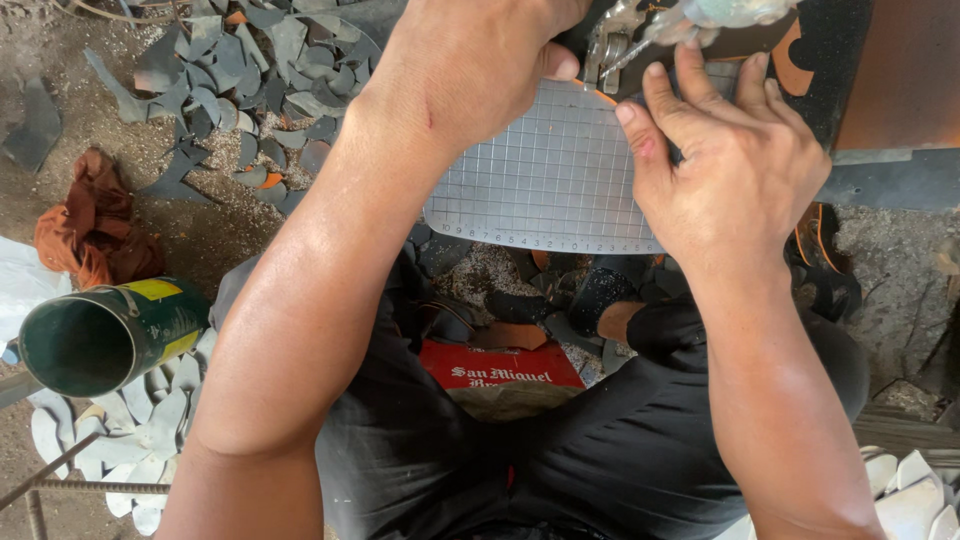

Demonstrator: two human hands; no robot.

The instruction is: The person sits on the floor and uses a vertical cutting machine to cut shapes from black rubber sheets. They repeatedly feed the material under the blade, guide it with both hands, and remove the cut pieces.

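Observation:
My left hand (pixel 470 65) reaches over a grey metal plate (pixel 545 180) marked with a grid, its thumb pressing near the presser foot (pixel 605 45) of a sewing machine. My right hand (pixel 730 150) lies flat on the plate's right side, fingers spread toward the foot and resting on a dark piece with an orange edge (pixel 800 50). What my left hand holds beneath it is hidden. My legs in black trousers (pixel 560 450) are below.
A heap of grey cut scraps (pixel 260 80) lies on the dirt floor at the upper left, beside an orange rag (pixel 90 225). A green tin can (pixel 100 335) lies on its side at the left. A red box (pixel 500 370) sits between my knees. Pale cut pieces (pixel 910 495) are at the lower right.

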